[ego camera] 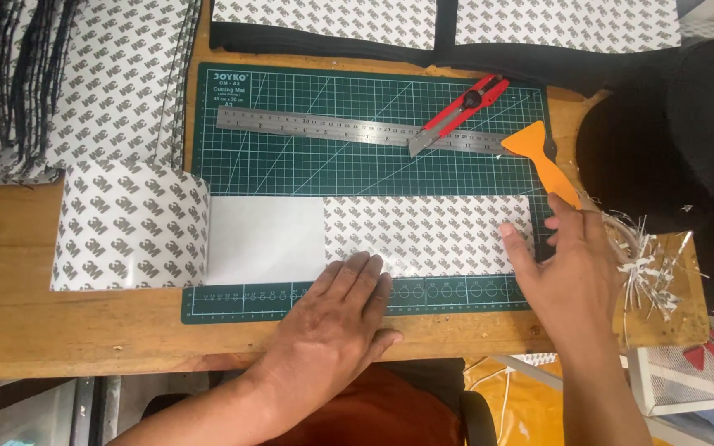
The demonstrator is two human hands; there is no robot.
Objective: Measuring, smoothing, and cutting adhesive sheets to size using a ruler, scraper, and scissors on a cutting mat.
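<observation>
At centre frame, the left hand (pixel 336 318) lies flat, grip open, pressing a printed white rectangular adhesive sheet (pixel 427 235) on the green cutting mat (pixel 291 165). The right hand (pixel 572 264), fingers spread, touches the sheet's right edge beside the orange plastic scraper (pixel 543 157) on the wooden tabletop (pixel 68 330).

Premises present as a small craft or cutting workshop: a wooden workbench (pixel 84 330) carries a green gridded cutting mat (pixel 373 165), steel ruler (pixel 349 130), red utility knife (pixel 460 111), orange scraper (pixel 543 157), stacked adhesive-backed sheets (pixel 117 66) and offcut trimmings (pixel 650 268).
</observation>
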